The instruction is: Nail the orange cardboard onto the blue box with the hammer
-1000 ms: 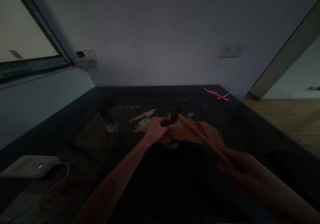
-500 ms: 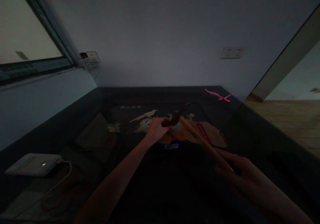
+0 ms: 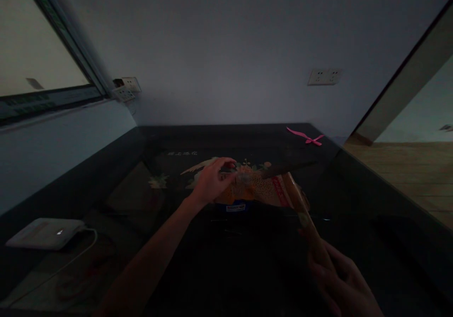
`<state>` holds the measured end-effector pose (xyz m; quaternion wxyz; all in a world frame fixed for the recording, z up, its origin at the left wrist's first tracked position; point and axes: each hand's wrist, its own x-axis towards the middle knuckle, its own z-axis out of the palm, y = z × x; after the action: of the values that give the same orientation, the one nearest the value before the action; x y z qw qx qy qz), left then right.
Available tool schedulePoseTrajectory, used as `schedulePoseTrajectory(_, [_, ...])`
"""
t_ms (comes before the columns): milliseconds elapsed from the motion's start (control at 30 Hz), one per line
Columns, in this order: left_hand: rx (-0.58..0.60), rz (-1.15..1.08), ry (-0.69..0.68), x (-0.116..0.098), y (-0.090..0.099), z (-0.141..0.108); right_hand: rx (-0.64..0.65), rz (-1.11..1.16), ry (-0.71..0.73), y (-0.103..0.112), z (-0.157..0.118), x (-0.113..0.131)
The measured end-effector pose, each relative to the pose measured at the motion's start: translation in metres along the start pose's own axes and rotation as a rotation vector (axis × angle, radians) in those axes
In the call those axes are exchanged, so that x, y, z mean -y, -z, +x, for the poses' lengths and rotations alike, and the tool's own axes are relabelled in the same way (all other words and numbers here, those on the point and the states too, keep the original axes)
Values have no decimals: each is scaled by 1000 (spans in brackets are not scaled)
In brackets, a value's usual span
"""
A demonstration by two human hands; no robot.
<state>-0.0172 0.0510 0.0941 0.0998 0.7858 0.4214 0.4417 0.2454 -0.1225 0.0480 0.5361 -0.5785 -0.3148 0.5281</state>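
The right hand (image 3: 339, 279) is closed around the wooden handle of a hammer-like tool (image 3: 307, 218), whose dark, blurred head (image 3: 288, 168) lies crosswise, to the right of the left hand (image 3: 212, 180). The left hand is curled, with a gap between thumb and forefinger; whether its tips pinch anything cannot be told. A printed packet (image 3: 265, 192) lies on the dark worktop (image 3: 262, 265), immediately right of the left fingertips and forward of the right hand; the tool overlaps its right-hand part in view. Contact between tool and packet cannot be determined. Hazards, as judged: a downward stroke that drifts toward the left hand could catch its fingertips, owing to their nearness to the head; poor light and an unsteady swing would raise this risk. A hard blow could split the packet or, if it misses, mark the glossy worktop. A loose hold near the handle's end could let the head twist. Markings: the packet carries a red band (image 3: 281, 192) with pale lettering, illegible here; a blue patch (image 3: 236, 207) with a whitish label, just right of the left wrist, is too small to read. Beyond the left hand, pale characters (image 3: 182, 154) are printed on the worktop; only 上 and 花 are reasonably legible.
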Motion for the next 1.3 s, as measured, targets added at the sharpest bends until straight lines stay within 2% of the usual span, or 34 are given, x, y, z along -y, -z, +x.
schedulePoseTrajectory(67, [-121, 80, -71, -16, 16, -5, 16, 26, 3, 4, 1, -6])
schedulePoseTrajectory(133, [-180, 158, -156, -31, 29, -17, 32, 53, 4, 8, 4, -10])
schedulePoseTrajectory(200, [-177, 197, -253, -41, 36, -38, 39, 60, 10, 11, 7, -14])
schedulePoseTrajectory(267, [-65, 213, -337, -40, 35, -62, 56, 59, 12, 13, 9, -18])
schedulePoseTrajectory(333, [82, 297, -262, -29, 28, -85, 78, 59, -1, 14, 12, -20])
schedulePoseTrajectory(433, [306, 419, 28, -3, 17, -111, 94, 47, -13, 15, 14, -21])
schedulePoseTrajectory(500, [393, 456, 156, 12, 11, -120, 87, 51, -13, 14, 15, -20])
schedulePoseTrajectory(567, [446, 473, 196, 21, 8, -124, 68, 61, -18, 13, 14, -17])
schedulePoseTrajectory(700, [501, 505, 158, 26, 2, -124, 28, 27, -30, 11, 12, -12])
schedulePoseTrajectory(800, [495, 508, 139, 26, 1, -123, 25, 36, -35, 10, 11, -10])
schedulePoseTrajectory(867, [460, 467, 174, 26, 3, -123, 45, 53, -36, 10, 11, -11])
schedulePoseTrajectory(1000, [390, 275, 292, 20, 13, -121, 6, 66, -52, 8, 11, -12])
schedulePoseTrajectory(1100, [342, 129, 320, 11, 22, -117, -41, 52, -60, 9, 12, -14])
schedulePoseTrajectory(1300, [224, -36, 333, -3, 32, -109, 36, 44, -37, 11, 13, -16])
